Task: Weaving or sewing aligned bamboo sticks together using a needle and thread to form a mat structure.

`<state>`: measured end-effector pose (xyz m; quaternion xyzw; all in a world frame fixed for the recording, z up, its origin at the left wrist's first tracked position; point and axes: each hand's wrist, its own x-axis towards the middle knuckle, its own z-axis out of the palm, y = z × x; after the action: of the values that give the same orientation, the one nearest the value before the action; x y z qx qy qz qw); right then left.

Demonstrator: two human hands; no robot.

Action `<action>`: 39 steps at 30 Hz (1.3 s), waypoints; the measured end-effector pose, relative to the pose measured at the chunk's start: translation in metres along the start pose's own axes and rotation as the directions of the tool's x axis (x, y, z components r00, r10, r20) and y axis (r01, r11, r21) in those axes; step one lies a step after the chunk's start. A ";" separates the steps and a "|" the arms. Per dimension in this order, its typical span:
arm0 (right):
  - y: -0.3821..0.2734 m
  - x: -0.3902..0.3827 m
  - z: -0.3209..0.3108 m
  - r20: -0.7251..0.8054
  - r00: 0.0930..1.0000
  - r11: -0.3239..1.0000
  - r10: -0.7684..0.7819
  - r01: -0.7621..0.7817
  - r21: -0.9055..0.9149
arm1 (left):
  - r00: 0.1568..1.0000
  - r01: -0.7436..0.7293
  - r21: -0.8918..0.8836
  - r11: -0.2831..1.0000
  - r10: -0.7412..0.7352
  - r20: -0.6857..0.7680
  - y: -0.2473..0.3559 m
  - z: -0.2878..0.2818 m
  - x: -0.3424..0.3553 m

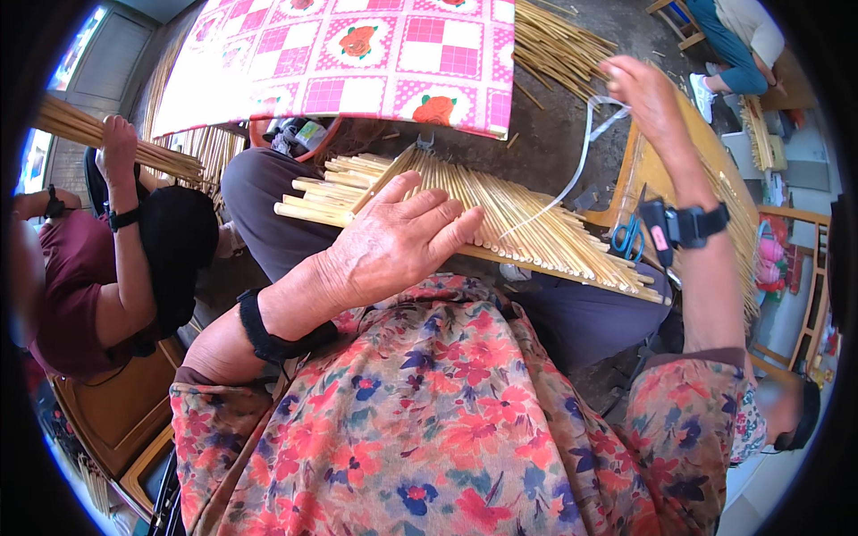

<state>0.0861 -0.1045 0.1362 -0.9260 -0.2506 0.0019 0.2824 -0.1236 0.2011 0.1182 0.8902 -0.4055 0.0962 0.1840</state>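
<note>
A row of pale, straw-coloured reed stalks (527,223) lies fanned side by side across my lap, their cut ends toward me. My left hand (393,230) rests flat on top of the row with its fingers stretched out. Up at the right, my right hand (648,100) pinches a thin white strip (583,161). The strip loops down from those fingers and runs in a slack curve to the stalks just right of my left hand. Blue-handled scissors (628,238) lie beside the right end of the row.
Ahead stands a table with a pink checked, rose-patterned cloth (357,54). Loose stalks (559,45) lie on the floor beyond it. A wooden board (679,147) is at the right. On the left, a co-worker's hand (117,147) grips a stalk bundle (71,125); other people sit at the right.
</note>
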 end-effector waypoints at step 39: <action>-0.121 -0.085 0.042 0.517 0.778 0.910 -0.356 0.165 0.379 | 0.996 -0.072 -0.126 0.989 0.065 -0.064 0.002 0.004 -0.005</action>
<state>-0.0502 -0.0356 0.1529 -0.7801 -0.4478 0.2819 0.3338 -0.1281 0.2014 0.1138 0.8588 -0.4355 0.1027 0.2495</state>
